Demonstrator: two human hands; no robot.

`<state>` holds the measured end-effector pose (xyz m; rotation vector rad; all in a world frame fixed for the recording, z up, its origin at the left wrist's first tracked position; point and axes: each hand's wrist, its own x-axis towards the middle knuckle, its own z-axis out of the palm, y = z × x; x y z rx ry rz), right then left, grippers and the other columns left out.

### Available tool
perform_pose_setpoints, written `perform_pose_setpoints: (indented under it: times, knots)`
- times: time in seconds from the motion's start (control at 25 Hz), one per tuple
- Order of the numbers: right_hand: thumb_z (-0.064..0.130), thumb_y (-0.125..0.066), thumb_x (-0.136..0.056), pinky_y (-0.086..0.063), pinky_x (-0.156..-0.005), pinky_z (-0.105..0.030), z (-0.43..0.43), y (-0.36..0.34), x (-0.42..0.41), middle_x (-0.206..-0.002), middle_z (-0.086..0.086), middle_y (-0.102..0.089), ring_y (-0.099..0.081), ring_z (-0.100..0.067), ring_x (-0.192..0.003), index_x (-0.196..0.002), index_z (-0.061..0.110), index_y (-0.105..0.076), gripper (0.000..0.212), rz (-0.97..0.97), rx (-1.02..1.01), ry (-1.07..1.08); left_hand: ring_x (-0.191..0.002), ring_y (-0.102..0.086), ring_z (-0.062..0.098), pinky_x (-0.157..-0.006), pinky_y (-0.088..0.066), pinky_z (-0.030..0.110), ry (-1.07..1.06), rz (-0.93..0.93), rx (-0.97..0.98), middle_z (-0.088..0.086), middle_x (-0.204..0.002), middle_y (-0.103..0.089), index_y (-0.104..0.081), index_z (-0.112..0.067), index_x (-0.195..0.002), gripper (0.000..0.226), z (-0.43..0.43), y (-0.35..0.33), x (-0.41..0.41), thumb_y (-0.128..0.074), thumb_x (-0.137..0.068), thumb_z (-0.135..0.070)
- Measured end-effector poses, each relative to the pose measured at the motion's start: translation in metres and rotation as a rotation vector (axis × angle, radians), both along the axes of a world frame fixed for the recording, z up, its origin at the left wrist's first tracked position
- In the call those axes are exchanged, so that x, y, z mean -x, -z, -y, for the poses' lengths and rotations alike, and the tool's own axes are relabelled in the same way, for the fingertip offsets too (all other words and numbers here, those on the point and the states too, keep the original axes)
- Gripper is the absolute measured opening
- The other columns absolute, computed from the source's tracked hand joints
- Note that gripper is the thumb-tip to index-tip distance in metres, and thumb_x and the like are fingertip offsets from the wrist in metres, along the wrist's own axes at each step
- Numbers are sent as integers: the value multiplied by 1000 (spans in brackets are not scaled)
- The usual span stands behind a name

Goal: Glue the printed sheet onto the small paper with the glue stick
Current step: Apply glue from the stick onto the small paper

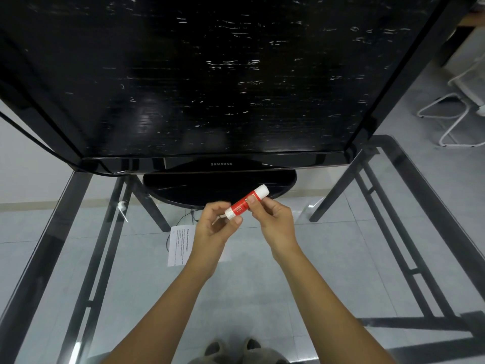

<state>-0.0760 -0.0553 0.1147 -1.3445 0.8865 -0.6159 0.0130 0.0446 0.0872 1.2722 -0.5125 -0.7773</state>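
Note:
A red and white glue stick (245,202) is held in the air above the glass table, tilted up to the right. My right hand (275,218) grips its red body. The fingertips of my left hand (214,227) pinch its lower white end. A printed sheet (180,245) with small text lies flat on the glass, partly hidden under my left hand and wrist. I cannot see a separate small paper.
A large black monitor (210,88) on a round base (210,187) stands at the back of the glass table (367,232). Dark table legs and floor tiles show through the glass. A white chair frame (456,116) stands at the right. My feet (233,348) are below.

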Motion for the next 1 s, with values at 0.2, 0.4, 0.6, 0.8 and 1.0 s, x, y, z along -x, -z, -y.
perform_pose_setpoints:
  times: [0.2, 0.4, 0.6, 0.8, 1.0]
  knots:
    - [39, -65, -81, -48, -68, -10, -1, -5, 0, -85, 4, -72, -65, -2, -82, -91, 20, -72, 23, -10, -1, 3, -80, -64, 16, -71, -51, 19, 34, -154, -42, 0, -83, -67, -65, -21, -90, 20, -1, -2, -6, -62, -78, -37]
    - [38, -65, -81, -50, -78, -22, -1, -8, 2, -86, -4, -72, -65, -12, -85, -88, 20, -72, 20, 0, -1, -2, -92, -63, 15, -73, -50, 17, 25, 45, 13, -4, -96, -66, -60, -24, -96, 22, -3, -1, -7, -70, -77, -21]
    - [38, -65, -81, -48, -70, -14, -2, -9, 3, -82, 1, -72, -65, -3, -79, -88, 19, -72, 22, -4, 12, -8, -81, -66, 16, -72, -51, 20, 64, -147, -93, -1, -83, -70, -68, -23, -93, 29, -4, -4, -9, -60, -76, -46]
    - [38, -65, -81, -49, -77, -20, -2, -8, 5, -87, -1, -72, -66, -11, -88, -88, 21, -72, 20, -13, 8, -8, -92, -63, 12, -74, -50, 19, 39, 53, 0, -8, -93, -67, -63, -27, -90, 17, -7, -4, -9, -71, -75, -26]
    - [39, -66, -81, -51, -77, -20, -1, -9, 6, -83, -2, -73, -67, -9, -85, -84, 22, -72, 19, -10, 29, -5, -90, -67, 13, -80, -55, 23, 89, 4, -100, -1, -101, -67, -63, -30, -102, 27, -7, -3, -12, -63, -79, -43]
